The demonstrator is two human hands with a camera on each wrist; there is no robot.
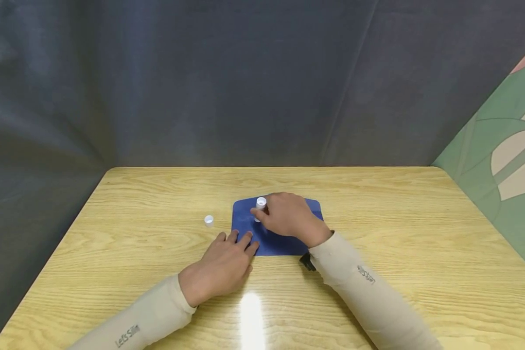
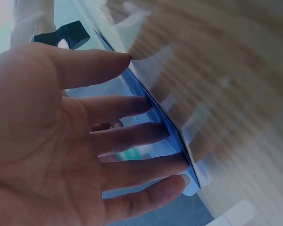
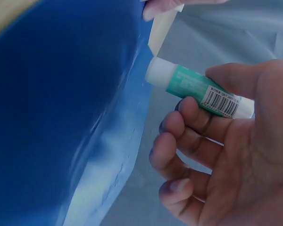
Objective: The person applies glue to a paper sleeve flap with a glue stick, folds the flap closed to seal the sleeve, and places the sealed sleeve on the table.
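Observation:
A blue envelope (image 1: 243,218) lies on the table, its flap spread toward the far side. My right hand (image 1: 288,215) grips a glue stick (image 3: 191,84) between thumb and curled fingers. The stick has a green label with a barcode and white ends; one end meets the envelope's flap (image 3: 127,141) or is very close to it. With straight, spread fingers, my left hand (image 1: 225,265) rests on the envelope's near left corner. In the left wrist view its fingertips (image 2: 177,162) touch the blue surface. A small white cap (image 1: 208,221) sits left of the envelope.
The light wooden table (image 1: 135,233) reaches a dark curtain (image 1: 245,87) at the back and left. A wall with a green leaf pattern (image 1: 503,146) is at the right. Something black (image 1: 307,262) shows under the right wrist.

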